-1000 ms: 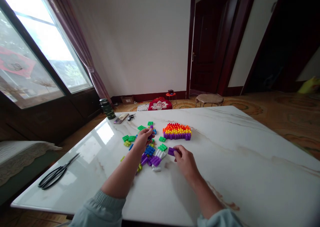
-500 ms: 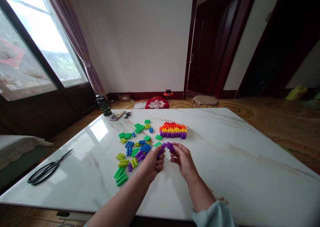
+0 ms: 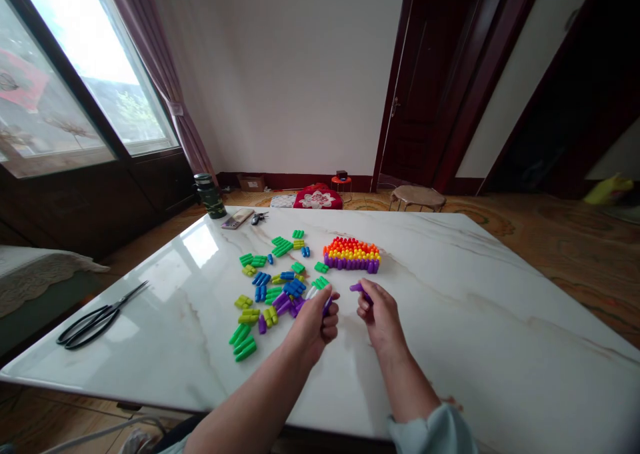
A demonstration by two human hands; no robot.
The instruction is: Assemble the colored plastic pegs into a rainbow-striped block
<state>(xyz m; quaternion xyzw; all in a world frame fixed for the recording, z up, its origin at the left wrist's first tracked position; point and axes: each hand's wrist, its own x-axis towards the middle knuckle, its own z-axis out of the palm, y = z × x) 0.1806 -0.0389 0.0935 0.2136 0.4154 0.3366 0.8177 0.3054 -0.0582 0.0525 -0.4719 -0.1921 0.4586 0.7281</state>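
Just above the tabletop, my left hand [image 3: 313, 324] is closed around a purple bullet-shaped plastic piece [image 3: 327, 305], mostly covered by the fingers. To its right, my right hand [image 3: 381, 313] pinches another purple bullet-shaped piece [image 3: 357, 287] between thumb and fingers. A gap separates the two hands. Beyond them stands a block of joined pieces [image 3: 352, 255] in rows of red, orange, yellow and purple. Left of my left hand lie scattered green pieces [image 3: 245, 349], blue pieces [image 3: 295, 287], yellow-green pieces [image 3: 249, 316] and purple pieces [image 3: 283, 304], many joined side by side.
On the white marble-patterned table [image 3: 480, 321] lie black-handled scissors [image 3: 95, 321] at the left. A camouflage flask [image 3: 210, 197], a phone [image 3: 237, 219] and keys [image 3: 259, 218] sit at the far left corner. Past the far edge is a round stool [image 3: 417, 197].
My hands have moved apart, and the purple pieces that were touching or nearly touching are now separated. The whole view has shifted slightly.
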